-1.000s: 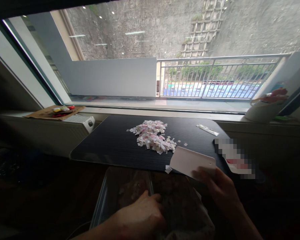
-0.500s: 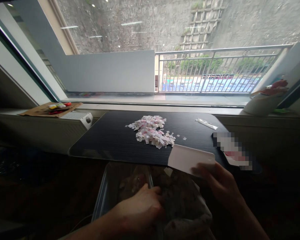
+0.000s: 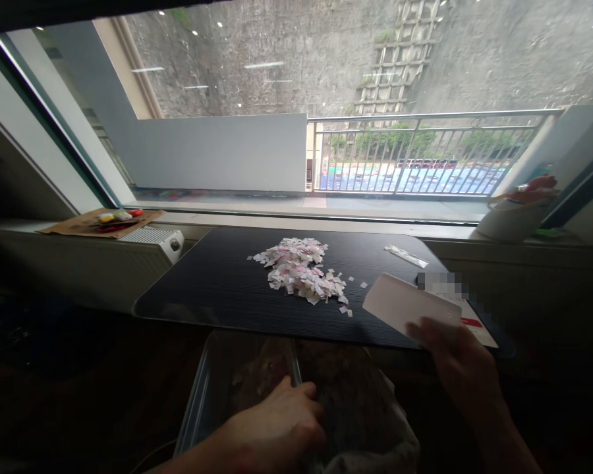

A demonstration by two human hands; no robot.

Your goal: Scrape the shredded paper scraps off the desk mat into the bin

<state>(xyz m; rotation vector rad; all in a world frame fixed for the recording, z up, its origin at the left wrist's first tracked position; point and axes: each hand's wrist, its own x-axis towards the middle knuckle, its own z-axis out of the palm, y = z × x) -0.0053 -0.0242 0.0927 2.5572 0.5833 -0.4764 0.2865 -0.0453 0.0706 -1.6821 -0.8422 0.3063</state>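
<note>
My right hand (image 3: 454,345) is closed on one end of a pale flat scraper (image 3: 408,305), tilted above the right front of the dark table (image 3: 192,289). A heap of small white and pink paper pieces (image 3: 301,270) lies on the tabletop to its left, with a few loose bits beside it. Below the table's front edge, my left hand (image 3: 289,415) is closed at the rim of a clear plastic bin (image 3: 197,388); its fingertips are hidden. An open bag (image 3: 395,421) with dim contents sits right of the bin.
A thin wrapped item (image 3: 406,256) and a partly blurred printed card (image 3: 481,326) lie on the table's right side. Behind runs a window sill, with a white bucket (image 3: 508,220) at right. A radiator (image 3: 151,253) and a brown sheet (image 3: 79,224) with small items are at left.
My right hand has drawn the scraper right, away from the heap and the front edge. A paper piece seen below the edge is gone from view. My left hand stays near the bin rim.
</note>
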